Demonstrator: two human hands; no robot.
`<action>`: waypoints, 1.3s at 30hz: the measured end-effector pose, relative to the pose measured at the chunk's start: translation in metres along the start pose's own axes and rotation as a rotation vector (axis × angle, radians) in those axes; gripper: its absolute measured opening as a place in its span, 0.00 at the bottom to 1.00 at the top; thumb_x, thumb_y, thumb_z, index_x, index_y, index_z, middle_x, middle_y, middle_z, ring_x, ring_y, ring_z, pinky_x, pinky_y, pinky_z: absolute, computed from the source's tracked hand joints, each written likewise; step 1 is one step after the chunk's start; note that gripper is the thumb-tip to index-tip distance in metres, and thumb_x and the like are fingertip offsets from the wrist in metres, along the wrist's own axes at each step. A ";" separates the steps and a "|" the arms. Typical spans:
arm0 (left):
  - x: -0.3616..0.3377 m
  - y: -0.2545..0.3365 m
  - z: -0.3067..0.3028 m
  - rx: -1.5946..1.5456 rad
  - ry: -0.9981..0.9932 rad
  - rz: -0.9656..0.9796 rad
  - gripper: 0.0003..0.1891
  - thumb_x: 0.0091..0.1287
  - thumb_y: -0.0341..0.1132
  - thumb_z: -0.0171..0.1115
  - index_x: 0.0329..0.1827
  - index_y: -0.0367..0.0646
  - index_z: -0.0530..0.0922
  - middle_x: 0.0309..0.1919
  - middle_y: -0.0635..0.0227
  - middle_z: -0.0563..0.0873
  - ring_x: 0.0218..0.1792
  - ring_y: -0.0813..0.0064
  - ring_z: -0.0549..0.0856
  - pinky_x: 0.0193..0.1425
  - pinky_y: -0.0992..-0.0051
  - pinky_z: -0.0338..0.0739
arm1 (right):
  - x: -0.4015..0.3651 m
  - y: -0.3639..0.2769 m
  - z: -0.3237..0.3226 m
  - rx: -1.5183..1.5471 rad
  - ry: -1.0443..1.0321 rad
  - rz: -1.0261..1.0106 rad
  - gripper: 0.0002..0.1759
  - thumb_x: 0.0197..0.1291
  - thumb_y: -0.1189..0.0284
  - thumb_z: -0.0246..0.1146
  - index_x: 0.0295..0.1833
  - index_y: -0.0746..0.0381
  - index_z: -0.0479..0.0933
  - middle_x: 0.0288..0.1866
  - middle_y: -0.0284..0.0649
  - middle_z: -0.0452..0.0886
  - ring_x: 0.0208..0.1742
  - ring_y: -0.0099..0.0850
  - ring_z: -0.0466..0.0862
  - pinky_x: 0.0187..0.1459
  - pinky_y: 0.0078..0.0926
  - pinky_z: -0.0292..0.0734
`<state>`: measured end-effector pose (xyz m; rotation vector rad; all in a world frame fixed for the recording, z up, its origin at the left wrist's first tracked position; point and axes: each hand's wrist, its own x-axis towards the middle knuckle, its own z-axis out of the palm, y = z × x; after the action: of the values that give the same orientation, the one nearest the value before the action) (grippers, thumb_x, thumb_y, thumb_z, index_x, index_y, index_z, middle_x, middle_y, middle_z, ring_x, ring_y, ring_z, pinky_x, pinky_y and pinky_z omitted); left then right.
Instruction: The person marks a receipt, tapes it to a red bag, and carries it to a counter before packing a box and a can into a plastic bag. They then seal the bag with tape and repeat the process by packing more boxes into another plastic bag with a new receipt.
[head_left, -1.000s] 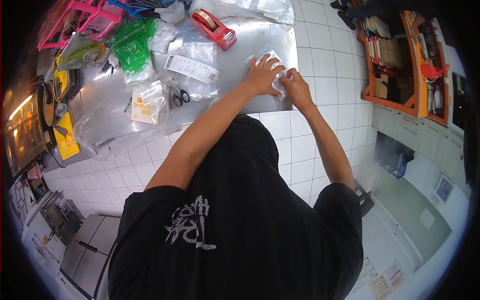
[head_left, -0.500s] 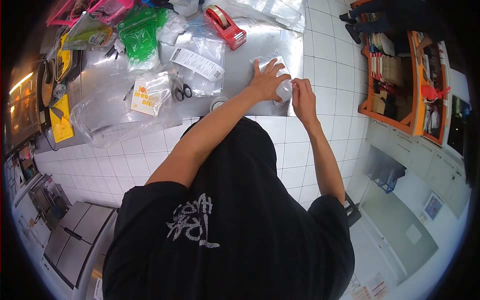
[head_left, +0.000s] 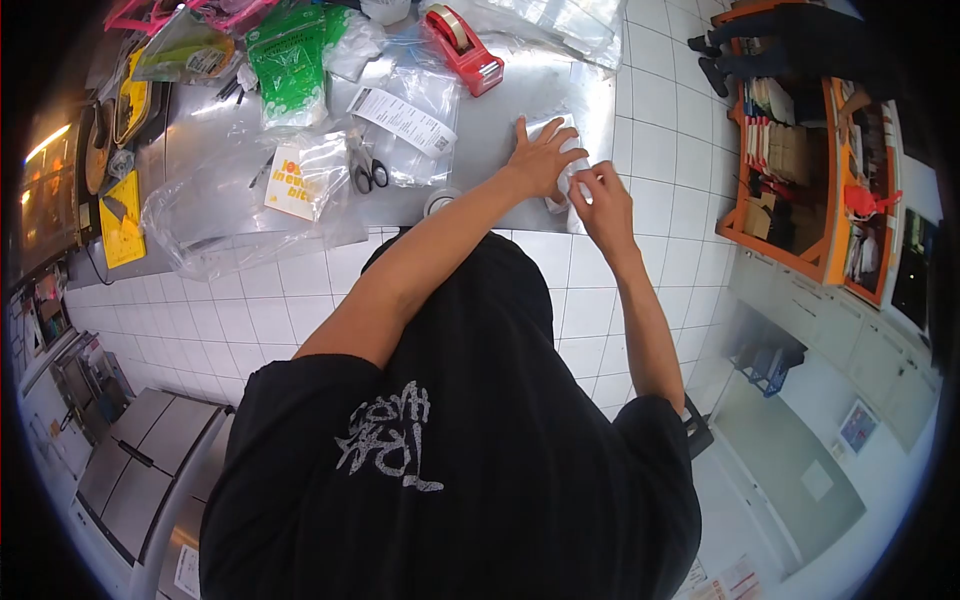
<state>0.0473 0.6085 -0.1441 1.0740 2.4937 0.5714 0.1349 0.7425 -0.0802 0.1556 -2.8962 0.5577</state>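
Note:
My left hand (head_left: 545, 160) lies spread over a small white package in clear plastic (head_left: 566, 180), pressing it flat to the steel table near its right edge. Most of the package is covered by that hand. Right beside it, my right hand (head_left: 604, 208) is closed, thumb and fingers pinched at the package's plastic edge. What exactly is between those fingertips is too small to make out clearly. A red tape dispenser (head_left: 465, 52) stands beyond the hands, and a printed receipt (head_left: 405, 120) rests on clear plastic bags to their left.
Black scissors (head_left: 370, 177) and a roll of tape (head_left: 438, 203) lie near the front edge of the steel table (head_left: 500, 120). Further left are a printed card (head_left: 295, 183), green glove packs (head_left: 288, 75) and a yellow tool (head_left: 122, 222). Someone stands by the orange shelf (head_left: 735, 215).
My right hand has moved in from the table's edge toward the package, its fingers bending over the plastic. My left hand stays spread on top. The view has shifted slightly.

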 end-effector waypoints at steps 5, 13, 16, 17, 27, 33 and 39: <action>0.003 -0.005 -0.003 -0.023 0.005 0.016 0.53 0.38 0.51 0.83 0.73 0.66 0.66 0.75 0.74 0.64 0.80 0.65 0.52 0.70 0.23 0.45 | 0.003 0.005 0.021 -0.248 -0.117 0.036 0.06 0.58 0.72 0.68 0.37 0.60 0.78 0.40 0.40 0.72 0.39 0.38 0.78 0.32 0.37 0.79; -0.004 -0.007 -0.007 0.032 -0.005 0.026 0.53 0.40 0.54 0.82 0.74 0.63 0.65 0.77 0.75 0.62 0.80 0.65 0.52 0.71 0.23 0.43 | 0.003 0.005 0.012 -0.125 0.032 -0.137 0.04 0.58 0.74 0.64 0.37 0.60 0.76 0.38 0.40 0.74 0.40 0.38 0.78 0.31 0.36 0.79; -0.004 -0.008 -0.004 0.038 -0.019 0.019 0.51 0.43 0.56 0.80 0.74 0.62 0.66 0.78 0.75 0.61 0.81 0.64 0.52 0.71 0.22 0.40 | 0.025 -0.016 -0.038 0.124 0.117 0.145 0.07 0.67 0.71 0.60 0.36 0.61 0.76 0.35 0.40 0.78 0.36 0.34 0.80 0.33 0.33 0.78; -0.003 -0.007 -0.004 0.033 -0.017 0.024 0.51 0.43 0.56 0.80 0.74 0.62 0.66 0.78 0.75 0.61 0.81 0.64 0.52 0.71 0.22 0.40 | 0.031 -0.020 -0.058 0.300 0.063 0.438 0.13 0.73 0.67 0.57 0.35 0.61 0.76 0.33 0.39 0.80 0.33 0.30 0.82 0.35 0.32 0.77; -0.054 0.016 -0.123 -1.807 -0.396 -0.032 0.31 0.72 0.60 0.57 0.64 0.43 0.75 0.58 0.68 0.80 0.58 0.75 0.77 0.60 0.68 0.71 | 0.039 -0.055 -0.105 1.453 0.036 0.876 0.27 0.78 0.52 0.48 0.40 0.65 0.78 0.27 0.37 0.80 0.28 0.26 0.81 0.35 0.23 0.77; -0.079 0.007 -0.142 -1.472 0.129 -0.102 0.14 0.72 0.44 0.64 0.38 0.39 0.82 0.30 0.72 0.83 0.35 0.83 0.81 0.40 0.81 0.72 | 0.041 -0.047 -0.082 1.315 -0.285 0.573 0.28 0.78 0.52 0.48 0.33 0.62 0.75 0.26 0.34 0.78 0.28 0.24 0.77 0.32 0.23 0.73; -0.105 -0.003 -0.154 -1.231 0.284 -0.294 0.21 0.76 0.53 0.56 0.52 0.42 0.78 0.43 0.69 0.83 0.47 0.83 0.80 0.48 0.80 0.75 | 0.044 -0.115 -0.090 0.492 0.062 0.079 0.13 0.65 0.67 0.67 0.33 0.65 0.77 0.43 0.41 0.82 0.36 0.33 0.82 0.42 0.30 0.76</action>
<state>0.0392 0.4948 0.0034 0.1373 1.7868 1.8644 0.1227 0.6667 0.0516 0.0880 -2.6560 1.2561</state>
